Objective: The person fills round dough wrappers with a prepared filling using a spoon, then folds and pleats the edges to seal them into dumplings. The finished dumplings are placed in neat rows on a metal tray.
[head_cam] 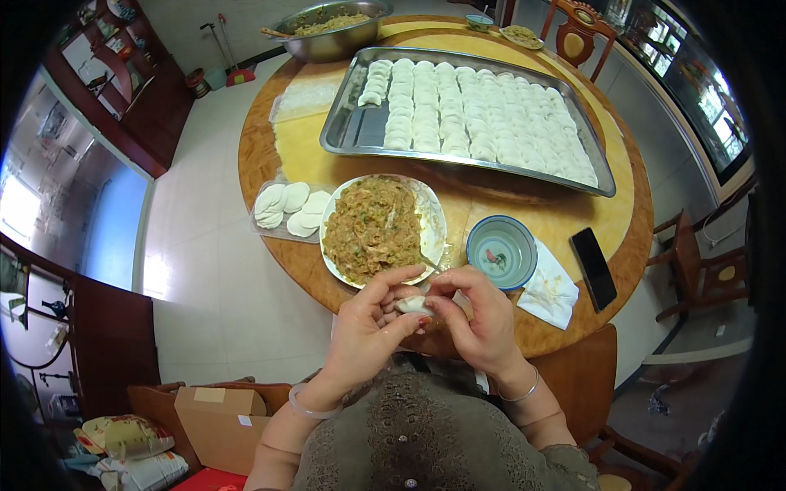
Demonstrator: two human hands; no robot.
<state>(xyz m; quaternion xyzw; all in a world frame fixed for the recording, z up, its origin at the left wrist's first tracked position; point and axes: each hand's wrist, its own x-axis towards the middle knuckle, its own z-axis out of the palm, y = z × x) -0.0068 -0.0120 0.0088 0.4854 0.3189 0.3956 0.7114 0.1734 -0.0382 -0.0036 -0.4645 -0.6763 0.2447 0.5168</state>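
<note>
A folded dumpling [414, 305] is pinched between my left hand [374, 316] and my right hand [476, 313], close to the table's near edge. Just beyond my hands sits a white plate [435, 215] heaped with minced filling [371, 227], and a metal utensil handle [431, 264] sticks out of it. Left of the plate, round dough wrappers [298, 196] lie in a clear plastic tray [276, 233]. To the right stands a bowl of clear liquid [502, 251]. Rows of white dumplings [491, 116] fill most of a large metal tray [356, 147] farther back.
A white napkin [552, 301] and a black phone [594, 269] lie on the round wooden table [261, 138] at right. Behind are a steel basin of filling [325, 46], a small bowl [479, 23] and a small plate [522, 38]. A cardboard box [215, 429] rests at lower left.
</note>
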